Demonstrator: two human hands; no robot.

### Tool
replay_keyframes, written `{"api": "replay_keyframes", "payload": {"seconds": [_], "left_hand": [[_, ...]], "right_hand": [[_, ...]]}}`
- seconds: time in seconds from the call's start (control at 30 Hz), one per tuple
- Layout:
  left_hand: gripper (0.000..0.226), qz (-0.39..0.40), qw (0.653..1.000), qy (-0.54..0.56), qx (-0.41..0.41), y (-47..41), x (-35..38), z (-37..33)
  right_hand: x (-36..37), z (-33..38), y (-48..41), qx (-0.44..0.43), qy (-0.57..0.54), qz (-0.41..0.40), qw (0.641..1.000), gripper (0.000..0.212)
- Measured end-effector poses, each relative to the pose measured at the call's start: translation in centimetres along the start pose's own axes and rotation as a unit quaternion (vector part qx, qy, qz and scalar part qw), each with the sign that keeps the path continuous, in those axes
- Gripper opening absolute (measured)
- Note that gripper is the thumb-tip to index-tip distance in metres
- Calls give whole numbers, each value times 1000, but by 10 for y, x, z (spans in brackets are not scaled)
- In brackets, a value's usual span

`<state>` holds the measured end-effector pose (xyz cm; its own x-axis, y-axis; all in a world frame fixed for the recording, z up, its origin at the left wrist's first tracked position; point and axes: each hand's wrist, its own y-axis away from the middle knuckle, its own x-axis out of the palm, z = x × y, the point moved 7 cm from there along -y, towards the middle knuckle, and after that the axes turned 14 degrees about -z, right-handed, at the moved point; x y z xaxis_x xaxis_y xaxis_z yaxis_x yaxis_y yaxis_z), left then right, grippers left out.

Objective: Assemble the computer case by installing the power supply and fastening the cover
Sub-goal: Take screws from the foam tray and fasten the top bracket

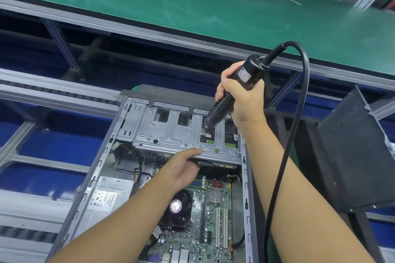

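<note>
An open grey computer case (89,179) lies flat in front of me, with its motherboard (213,215) and black CPU fan (178,209) exposed. A silver power supply (109,198) with a white label sits inside along the case's left wall. My right hand (241,96) grips a black electric screwdriver (233,89), its tip set down on the silver drive cage (171,132) at the far end of the case. My left hand (181,166) holds the near edge of that cage, thumb on top and fingers underneath.
The screwdriver's black cable (299,113) arcs over my right forearm. A dark panel (352,156) stands tilted to the right of the case. A green conveyor belt (192,0) runs across the far side, with grey aluminium rails (53,89) and blue bins on the left.
</note>
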<state>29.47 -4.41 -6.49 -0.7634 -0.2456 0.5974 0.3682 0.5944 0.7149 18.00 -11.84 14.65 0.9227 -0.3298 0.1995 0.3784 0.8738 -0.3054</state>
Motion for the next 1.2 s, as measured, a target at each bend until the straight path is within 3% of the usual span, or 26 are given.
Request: {"api": "replay_keyframes", "payload": {"seconds": [0.3, 0.73, 1.03, 1.2], "left_hand": [[19, 2, 1000, -3, -2, 3, 2, -1], [31, -3, 1000, -9, -8, 6, 2, -2], [29, -2, 1000, -8, 3, 7, 4, -3], [30, -18, 999, -19, 23, 5, 1, -3]], "right_hand": [[29, 1, 9, -4, 46, 86, 995, 19], [28, -3, 8, 4, 87, 66, 994, 18], [33, -5, 9, 15, 97, 89, 991, 5], [30, 15, 8, -15, 36, 78, 996, 11]]}}
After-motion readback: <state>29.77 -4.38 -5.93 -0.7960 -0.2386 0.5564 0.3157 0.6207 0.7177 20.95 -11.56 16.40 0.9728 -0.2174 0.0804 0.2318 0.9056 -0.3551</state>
